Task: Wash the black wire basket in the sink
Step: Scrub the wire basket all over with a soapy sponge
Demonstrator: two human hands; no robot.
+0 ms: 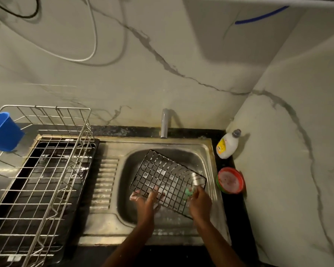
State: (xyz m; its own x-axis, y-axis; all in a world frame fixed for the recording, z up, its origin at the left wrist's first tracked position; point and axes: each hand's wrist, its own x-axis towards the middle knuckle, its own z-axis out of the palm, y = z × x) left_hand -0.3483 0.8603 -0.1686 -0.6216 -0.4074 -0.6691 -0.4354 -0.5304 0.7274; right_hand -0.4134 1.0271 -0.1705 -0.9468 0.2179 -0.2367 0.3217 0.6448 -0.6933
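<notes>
Black wire-grid basket (167, 179) tilted inside steel sink bowl (204, 157), prob. so suds drain. Left hand (147, 199) grips its near-left edge w/ curled soapy fingers, steadying. Right hand (199, 201) pinches green sponge (189, 192) against the near-right edge, opp. the grip.

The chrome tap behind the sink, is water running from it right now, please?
No, no stream falls from the chrome tap into the steel sink, where the black wire basket is held.
</notes>
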